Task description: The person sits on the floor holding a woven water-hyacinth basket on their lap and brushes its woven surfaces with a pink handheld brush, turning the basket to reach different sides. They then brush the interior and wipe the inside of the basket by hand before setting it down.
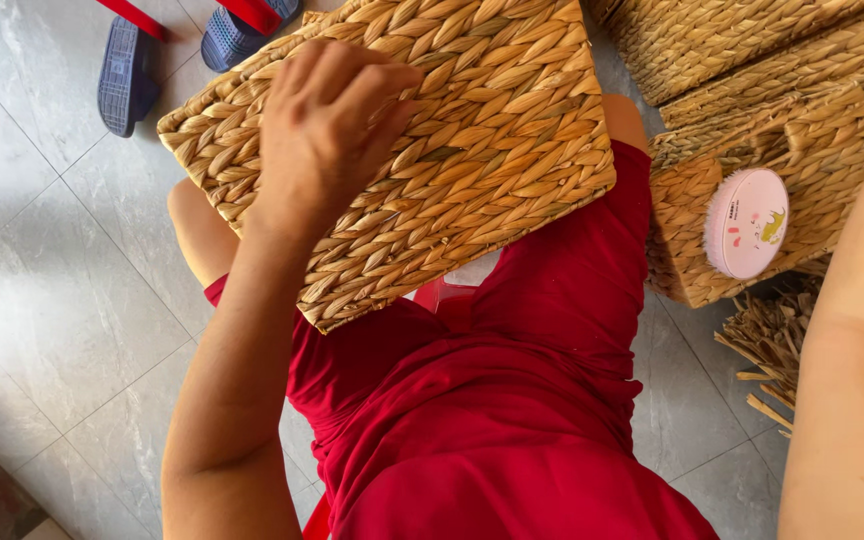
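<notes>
Person wears a plain red garment (512, 420), loose and creased over lap and thighs. Both arms bare, no sleeves; nothing visible on the left hand (327, 125).

Pale grey floor tiles (42, 300) catch daylight; blue sandals (130, 75) lie far left, woven baskets (752, 60) stack far right.

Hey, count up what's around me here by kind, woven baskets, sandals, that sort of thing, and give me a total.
Woven baskets: 4, one on the lap under the left hand, three at right
Blue sandals: 2
Pink round case: 1
Straw pile: 1
Total: 8
</notes>
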Demonstrator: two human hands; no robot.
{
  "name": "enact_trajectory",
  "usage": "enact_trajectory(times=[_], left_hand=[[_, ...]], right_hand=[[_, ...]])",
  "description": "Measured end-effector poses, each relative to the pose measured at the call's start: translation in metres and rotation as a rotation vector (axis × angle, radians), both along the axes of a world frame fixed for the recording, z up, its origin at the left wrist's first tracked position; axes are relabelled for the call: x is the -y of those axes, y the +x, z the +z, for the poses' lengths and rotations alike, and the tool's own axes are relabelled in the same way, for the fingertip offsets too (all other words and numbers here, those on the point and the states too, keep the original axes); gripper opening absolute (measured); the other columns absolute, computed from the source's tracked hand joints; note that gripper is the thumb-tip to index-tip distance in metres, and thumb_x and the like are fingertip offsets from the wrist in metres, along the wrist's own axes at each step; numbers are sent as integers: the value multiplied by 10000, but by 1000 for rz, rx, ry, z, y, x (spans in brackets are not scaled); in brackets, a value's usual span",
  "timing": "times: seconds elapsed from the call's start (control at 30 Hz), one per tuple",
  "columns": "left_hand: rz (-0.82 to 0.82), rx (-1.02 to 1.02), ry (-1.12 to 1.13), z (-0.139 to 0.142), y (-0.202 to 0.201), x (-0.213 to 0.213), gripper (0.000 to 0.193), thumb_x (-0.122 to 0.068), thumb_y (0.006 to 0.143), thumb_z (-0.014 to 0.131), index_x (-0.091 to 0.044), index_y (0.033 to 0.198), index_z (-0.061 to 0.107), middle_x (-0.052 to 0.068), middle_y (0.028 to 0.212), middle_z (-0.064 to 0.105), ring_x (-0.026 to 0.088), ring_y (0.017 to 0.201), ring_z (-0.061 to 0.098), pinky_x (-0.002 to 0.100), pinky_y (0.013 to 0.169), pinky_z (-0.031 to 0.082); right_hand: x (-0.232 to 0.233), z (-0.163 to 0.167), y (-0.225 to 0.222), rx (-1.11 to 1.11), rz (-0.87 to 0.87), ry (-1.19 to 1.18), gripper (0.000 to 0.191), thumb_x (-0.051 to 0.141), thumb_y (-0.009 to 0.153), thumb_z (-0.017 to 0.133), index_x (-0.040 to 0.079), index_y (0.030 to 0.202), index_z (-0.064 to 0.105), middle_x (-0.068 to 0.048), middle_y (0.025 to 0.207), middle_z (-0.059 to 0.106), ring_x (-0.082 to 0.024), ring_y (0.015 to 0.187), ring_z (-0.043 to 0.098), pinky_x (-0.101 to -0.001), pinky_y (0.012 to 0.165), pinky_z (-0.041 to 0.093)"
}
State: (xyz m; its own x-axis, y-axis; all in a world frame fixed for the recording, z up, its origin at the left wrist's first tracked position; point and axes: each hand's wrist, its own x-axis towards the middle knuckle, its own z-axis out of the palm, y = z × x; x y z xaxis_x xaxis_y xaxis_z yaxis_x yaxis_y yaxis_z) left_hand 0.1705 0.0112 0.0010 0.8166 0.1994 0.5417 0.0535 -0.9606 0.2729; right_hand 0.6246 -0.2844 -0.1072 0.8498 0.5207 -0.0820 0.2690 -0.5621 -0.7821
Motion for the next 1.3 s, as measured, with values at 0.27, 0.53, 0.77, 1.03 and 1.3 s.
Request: enact_trajectory(times=[0.27,0.53,0.77,1.03,1.3], left_hand=[[-49,-54,211,-10,35,2,149,-148,933,784,-140,1039,680,18,1107,557,225,1077,532,394,882,440],[-35,-76,268,-19,44,-2,141,-137,921,779,-97,1001,670,63,1096,542,235,1141,541,408,926,452],[-34,-32,333,-22,49,-5,142,-153,923,765,-75,993,668,77,1171,563,225,1145,547,417,902,441],[-87,-25,382,-17,52,-9,104,-140,915,731,-88,943,645,59,1089,547,208,1098,565,389,912,451],[-138,-19,363,-12,56,-12,87,-130,914,703,-94,888,628,48,1055,548,205,1097,569,393,965,458]], right_hand=[[4,25,-65,2,401,438,154,13,1054,560,31,1205,583,-46,1132,620,-134,1003,629,-294,975,551],[-32,95,-161,887,816,6,692,248,728,969,156,1351,682,-69,977,515,-212,833,558,-328,684,537],[-62,111,-175,1018,900,-31,639,291,734,948,193,1324,720,0,967,559,-157,846,600,-286,690,550],[-79,124,-178,1205,949,-4,607,353,727,925,223,1293,746,30,884,567,-127,780,608,-259,652,543],[-85,122,-182,1235,1017,-7,654,357,645,906,178,1256,754,-4,866,615,-157,744,649,-277,649,584]])
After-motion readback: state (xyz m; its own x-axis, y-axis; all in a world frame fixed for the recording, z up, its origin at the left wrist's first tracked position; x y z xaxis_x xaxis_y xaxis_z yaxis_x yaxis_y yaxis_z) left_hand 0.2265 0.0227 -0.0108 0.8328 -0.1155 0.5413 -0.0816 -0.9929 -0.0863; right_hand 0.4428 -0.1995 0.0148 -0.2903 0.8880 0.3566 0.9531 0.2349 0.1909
